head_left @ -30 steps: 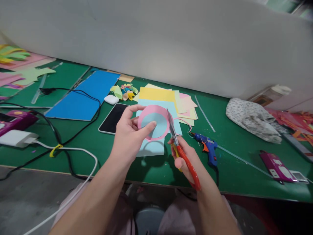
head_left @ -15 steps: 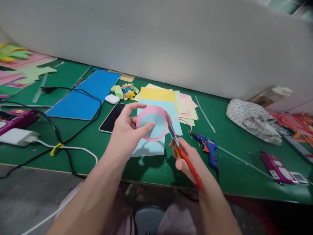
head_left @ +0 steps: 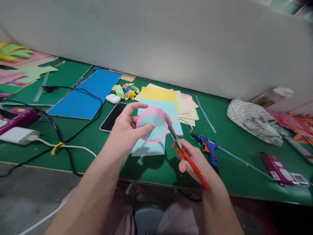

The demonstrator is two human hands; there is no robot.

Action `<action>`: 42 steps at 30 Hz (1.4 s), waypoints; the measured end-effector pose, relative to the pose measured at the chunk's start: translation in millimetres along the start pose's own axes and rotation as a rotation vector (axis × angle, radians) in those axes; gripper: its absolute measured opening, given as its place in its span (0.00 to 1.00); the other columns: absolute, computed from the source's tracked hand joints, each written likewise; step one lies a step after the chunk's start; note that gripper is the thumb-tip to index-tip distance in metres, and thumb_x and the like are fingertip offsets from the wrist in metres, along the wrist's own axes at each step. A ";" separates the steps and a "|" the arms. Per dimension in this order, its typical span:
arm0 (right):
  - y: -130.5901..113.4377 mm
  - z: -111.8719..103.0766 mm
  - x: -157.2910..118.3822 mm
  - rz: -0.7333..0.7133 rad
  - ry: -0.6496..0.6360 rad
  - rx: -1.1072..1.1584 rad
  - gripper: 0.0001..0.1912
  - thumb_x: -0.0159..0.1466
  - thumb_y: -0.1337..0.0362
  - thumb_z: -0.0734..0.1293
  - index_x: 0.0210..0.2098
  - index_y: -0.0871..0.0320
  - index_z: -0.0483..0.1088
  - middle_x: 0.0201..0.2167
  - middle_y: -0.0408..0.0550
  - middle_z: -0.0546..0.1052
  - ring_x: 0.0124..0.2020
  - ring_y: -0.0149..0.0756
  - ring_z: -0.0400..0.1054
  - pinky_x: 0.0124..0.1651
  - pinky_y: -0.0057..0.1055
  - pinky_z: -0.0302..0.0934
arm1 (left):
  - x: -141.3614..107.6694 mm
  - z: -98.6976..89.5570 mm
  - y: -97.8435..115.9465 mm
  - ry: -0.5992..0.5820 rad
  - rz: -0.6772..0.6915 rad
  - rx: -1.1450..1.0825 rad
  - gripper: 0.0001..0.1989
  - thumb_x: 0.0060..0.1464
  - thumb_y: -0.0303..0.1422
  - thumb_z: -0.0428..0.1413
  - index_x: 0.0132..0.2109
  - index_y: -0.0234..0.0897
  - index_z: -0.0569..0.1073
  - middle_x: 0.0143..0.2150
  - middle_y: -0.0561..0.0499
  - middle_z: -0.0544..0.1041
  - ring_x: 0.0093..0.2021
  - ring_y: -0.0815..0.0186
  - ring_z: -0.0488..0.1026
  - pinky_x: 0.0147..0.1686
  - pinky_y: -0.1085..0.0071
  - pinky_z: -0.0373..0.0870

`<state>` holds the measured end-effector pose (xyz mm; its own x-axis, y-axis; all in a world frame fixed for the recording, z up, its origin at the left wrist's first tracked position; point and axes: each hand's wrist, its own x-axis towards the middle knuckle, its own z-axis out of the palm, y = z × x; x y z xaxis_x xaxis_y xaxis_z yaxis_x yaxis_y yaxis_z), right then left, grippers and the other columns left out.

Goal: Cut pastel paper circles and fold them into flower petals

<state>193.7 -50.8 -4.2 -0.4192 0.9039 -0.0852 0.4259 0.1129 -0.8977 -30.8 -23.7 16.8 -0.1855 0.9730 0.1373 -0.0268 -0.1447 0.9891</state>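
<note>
Between the thumb and fingers of my left hand [head_left: 132, 125] is a pink paper ring [head_left: 147, 114], held up above the table. My right hand [head_left: 192, 158] grips scissors [head_left: 193, 164] with red and yellow handles. Their blades meet the ring's right edge. A thin curled strip of pink paper [head_left: 191, 124] trails off to the right of the blades. Under the ring lie light blue paper sheets [head_left: 149, 149], with a yellow sheet [head_left: 157, 94] and other pastel sheets behind them.
A phone [head_left: 110, 120] and a white case [head_left: 113, 98] lie left of the papers, near small paper flowers [head_left: 129, 91]. A blue glue gun [head_left: 209, 148] rests to the right. Black cables cross a blue board [head_left: 85, 94]. A purple device [head_left: 277, 169] sits far right.
My right hand and the scissors have shifted slightly right and down, with the blades still at the ring's edge. My left hand keeps the ring in nearly the same spot.
</note>
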 end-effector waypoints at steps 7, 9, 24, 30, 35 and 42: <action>4.5 -4.4 -1.9 0.024 -0.025 -0.008 0.37 0.42 0.30 0.64 0.38 0.53 0.64 0.23 0.37 0.56 0.26 0.31 0.47 0.27 0.26 0.44 | 0.8 -0.5 1.0 -0.027 0.002 -0.009 0.26 0.35 0.27 0.66 0.45 0.40 0.71 0.23 0.56 0.73 0.18 0.68 0.69 0.14 0.74 0.70; 4.1 -6.0 -3.0 0.027 -0.031 -0.004 0.38 0.42 0.30 0.64 0.38 0.53 0.65 0.23 0.37 0.56 0.26 0.31 0.48 0.27 0.26 0.44 | 0.5 -1.2 1.5 -0.040 -0.005 -0.006 0.26 0.36 0.27 0.66 0.46 0.41 0.71 0.23 0.56 0.73 0.18 0.68 0.70 0.15 0.74 0.70; 10.3 -16.4 -6.5 0.043 -0.097 -0.011 0.35 0.44 0.34 0.68 0.40 0.53 0.64 0.24 0.36 0.56 0.26 0.30 0.49 0.27 0.26 0.43 | -2.8 -4.5 5.0 -0.108 -0.083 0.044 0.25 0.39 0.32 0.67 0.47 0.43 0.70 0.27 0.55 0.75 0.21 0.68 0.72 0.16 0.75 0.72; 6.7 -20.1 -8.6 0.079 -0.121 -0.039 0.34 0.45 0.36 0.70 0.40 0.54 0.64 0.23 0.36 0.55 0.26 0.30 0.49 0.27 0.26 0.44 | -1.9 -5.7 3.3 -0.149 -0.087 0.028 0.25 0.39 0.31 0.67 0.47 0.42 0.70 0.23 0.57 0.73 0.20 0.69 0.71 0.15 0.78 0.70; 2.0 -24.1 -9.8 0.091 -0.145 -0.043 0.39 0.41 0.30 0.65 0.38 0.55 0.64 0.23 0.36 0.56 0.25 0.30 0.47 0.27 0.27 0.43 | 0.1 -7.4 0.7 -0.183 -0.115 0.046 0.25 0.41 0.33 0.67 0.47 0.44 0.70 0.25 0.56 0.74 0.22 0.69 0.70 0.16 0.78 0.70; 4.9 -24.7 -11.6 0.149 -0.178 -0.032 0.38 0.41 0.34 0.70 0.41 0.52 0.65 0.24 0.36 0.58 0.26 0.31 0.51 0.28 0.26 0.45 | -0.5 -9.7 4.9 -0.226 -0.147 0.078 0.24 0.42 0.33 0.66 0.48 0.44 0.69 0.25 0.57 0.72 0.23 0.70 0.69 0.18 0.79 0.68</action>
<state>220.5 -50.5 3.0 -0.4830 0.8250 -0.2935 0.5180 -0.0011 -0.8554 -40.3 -26.7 21.0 0.0390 0.9992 -0.0088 0.0405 0.0072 0.9992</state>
